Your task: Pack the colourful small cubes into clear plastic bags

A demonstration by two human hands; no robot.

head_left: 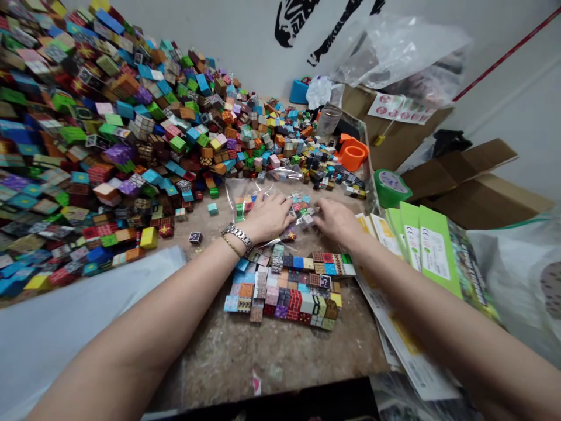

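A clear plastic bag (239, 193) lies on the table with several small patterned cubes in or under it. My left hand (269, 215) rests palm-down on the bag, fingers stretched over the film. At the bag's right edge is my right hand (332, 219), its fingers bent inward beside small coloured cubes (302, 207); whatever lies between its fingertips is hidden. Just below both hands, patterned cubes stand packed in rows as a block (289, 289). A dark red cube (289, 235) sits between the hands and that block.
A large heap of mixed cubes (131, 117) rises at left and back. Flat clear plastic bags (87, 304) lie at the left front. Green printed cards (425, 251) lie at right. An orange tape dispenser (352, 153), green tape roll (391, 187) and open cardboard box (482, 187) stand behind.
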